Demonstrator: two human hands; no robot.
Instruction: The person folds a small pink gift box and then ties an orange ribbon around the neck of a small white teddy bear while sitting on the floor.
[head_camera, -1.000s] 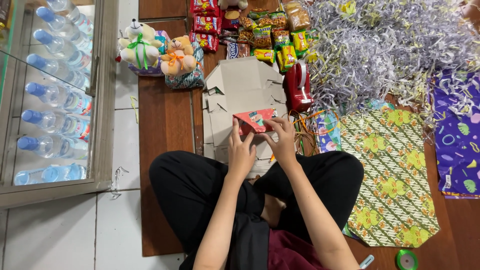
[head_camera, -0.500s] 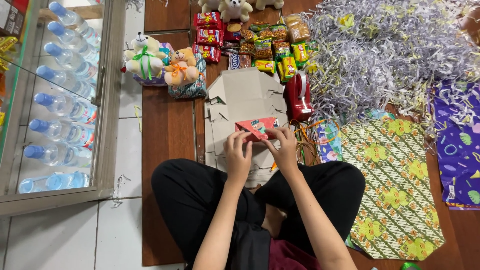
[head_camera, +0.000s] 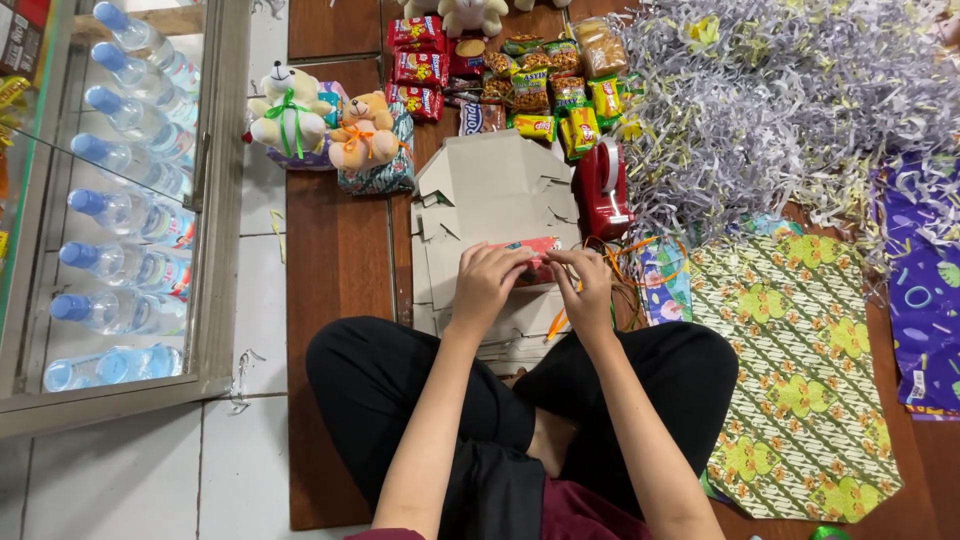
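A person sits cross-legged on the brown wooden floor (head_camera: 340, 280), both forearms stretched forward over the knees toward a stack of flat grey cardboard box blanks (head_camera: 495, 200). On the near edge of that stack lies a small red rectangular packet (head_camera: 530, 250). The left hand (head_camera: 487, 283) curls over the packet's left end, fingers bent and closed on it; the right hand (head_camera: 588, 287) pinches its right end, thumb and forefinger narrow.

Right of the stack spreads a wide heap of shredded silver and yellow paper strips (head_camera: 790, 110), and nearer the person a sheet of green and yellow patterned wrapping paper (head_camera: 800, 380). Left of the stack stands a glass-fronted cabinet (head_camera: 215, 200) holding rows of clear plastic water bottles with blue caps (head_camera: 120, 210). Beyond the stack lie rows of red, green and yellow snack packets (head_camera: 500, 75). A red tape dispenser (head_camera: 603, 185) sits just beside the stack's right edge. Two small plush bears (head_camera: 325, 125) rest at its far left.
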